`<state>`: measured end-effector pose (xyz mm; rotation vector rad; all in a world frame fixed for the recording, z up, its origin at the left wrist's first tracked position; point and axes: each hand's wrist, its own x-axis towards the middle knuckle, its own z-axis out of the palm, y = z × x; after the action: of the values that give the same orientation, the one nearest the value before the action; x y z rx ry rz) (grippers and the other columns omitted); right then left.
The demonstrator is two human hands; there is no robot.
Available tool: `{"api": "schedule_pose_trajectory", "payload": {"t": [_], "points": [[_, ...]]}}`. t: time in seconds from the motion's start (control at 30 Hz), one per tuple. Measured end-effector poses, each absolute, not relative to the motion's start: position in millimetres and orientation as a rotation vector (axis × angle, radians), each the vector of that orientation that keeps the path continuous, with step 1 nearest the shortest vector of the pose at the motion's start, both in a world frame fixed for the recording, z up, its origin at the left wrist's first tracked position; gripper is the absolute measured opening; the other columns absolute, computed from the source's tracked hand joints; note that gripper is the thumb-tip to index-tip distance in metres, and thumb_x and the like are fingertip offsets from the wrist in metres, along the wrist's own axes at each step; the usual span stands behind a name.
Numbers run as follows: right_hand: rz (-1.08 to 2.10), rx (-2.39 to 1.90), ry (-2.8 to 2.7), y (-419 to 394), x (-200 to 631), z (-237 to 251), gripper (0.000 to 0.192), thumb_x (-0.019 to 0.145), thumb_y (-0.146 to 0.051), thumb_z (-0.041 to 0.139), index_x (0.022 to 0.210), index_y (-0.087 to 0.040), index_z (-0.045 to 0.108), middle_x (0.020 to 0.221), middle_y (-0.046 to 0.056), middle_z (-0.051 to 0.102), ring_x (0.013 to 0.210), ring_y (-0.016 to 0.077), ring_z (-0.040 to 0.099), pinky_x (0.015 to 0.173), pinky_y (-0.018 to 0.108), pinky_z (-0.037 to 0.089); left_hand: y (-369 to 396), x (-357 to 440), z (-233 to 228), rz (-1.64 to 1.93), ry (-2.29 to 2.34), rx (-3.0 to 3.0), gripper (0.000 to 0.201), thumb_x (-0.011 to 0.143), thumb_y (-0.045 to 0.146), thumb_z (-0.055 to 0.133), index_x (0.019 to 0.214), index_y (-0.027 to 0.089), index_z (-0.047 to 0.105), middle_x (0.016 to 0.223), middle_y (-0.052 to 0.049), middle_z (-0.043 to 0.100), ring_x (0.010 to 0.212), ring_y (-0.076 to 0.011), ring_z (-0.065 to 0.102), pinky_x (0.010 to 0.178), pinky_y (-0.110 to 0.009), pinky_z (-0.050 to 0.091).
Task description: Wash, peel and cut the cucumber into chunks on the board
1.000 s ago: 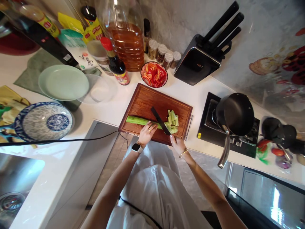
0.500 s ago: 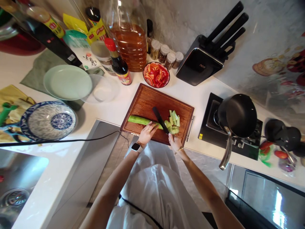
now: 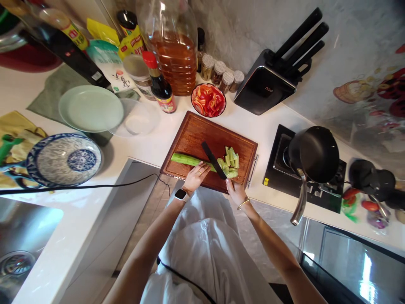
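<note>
Peeled cucumber (image 3: 186, 159) lies on wooden cutting board (image 3: 211, 148), pinned by left hand (image 3: 196, 177), fingers curled. Right hand (image 3: 234, 192) grips knife (image 3: 214, 160); blade position unchanged since half a second ago, handle hand drawn slightly nearer. Cut pieces (image 3: 230, 160) beside blade.

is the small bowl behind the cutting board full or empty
Full. The small bowl behind the cutting board is heaped with red pepper pieces that cover its inside.
</note>
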<state>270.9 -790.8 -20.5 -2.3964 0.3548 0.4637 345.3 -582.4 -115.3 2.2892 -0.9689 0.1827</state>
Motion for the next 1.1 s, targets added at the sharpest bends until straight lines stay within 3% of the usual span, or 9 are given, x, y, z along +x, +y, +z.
{"api": "schedule_pose_trajectory", "payload": {"t": [0.33,0.5,0.73,1.1], "points": [[0.483,-2.466,0.386,-787.3,256.8,-49.4,0.054,0.095,-0.056,0.026,0.07,-0.022,0.061,0.062,0.008,0.062,0.065,0.0214,0.062,0.06,0.03,0.042,-582.0,345.2,-114.2,0.167,-0.969,2.282,0.036,0.097,0.018,0.037,0.125,0.018,0.059,0.118,-0.009,0.066,0.122,-0.0196,0.055,0.108,-0.041,0.044],[0.464,-2.377,0.433,-784.6,265.5,-68.3,0.062,0.092,-0.064,0.018,0.066,-0.023,0.056,0.056,0.005,0.058,0.057,0.0187,0.058,0.057,0.028,0.042,-582.1,342.1,-112.2,0.225,-0.897,2.37,0.036,0.095,0.017,0.043,0.124,0.027,0.06,0.116,-0.005,0.068,0.117,-0.0219,0.057,0.114,-0.054,0.031],[0.466,-2.235,0.502,-788.6,266.1,-40.5,0.064,0.092,-0.066,0.017,0.057,-0.023,0.048,0.049,0.001,0.053,0.051,0.0149,0.056,0.054,0.025,0.04,-581.1,341.5,-113.0,0.259,-0.906,2.367,0.038,0.094,0.015,0.044,0.126,0.029,0.059,0.116,-0.003,0.069,0.116,-0.0207,0.058,0.114,-0.051,0.033],[0.487,-2.409,0.396,-784.2,262.8,-20.8,0.06,0.095,-0.059,0.021,0.066,-0.022,0.059,0.057,0.005,0.06,0.058,0.0185,0.059,0.057,0.028,0.041,-580.2,342.5,-113.4,0.239,-0.899,2.362,0.037,0.095,0.016,0.043,0.125,0.027,0.06,0.115,-0.004,0.069,0.116,-0.0199,0.059,0.113,-0.05,0.036]]}}
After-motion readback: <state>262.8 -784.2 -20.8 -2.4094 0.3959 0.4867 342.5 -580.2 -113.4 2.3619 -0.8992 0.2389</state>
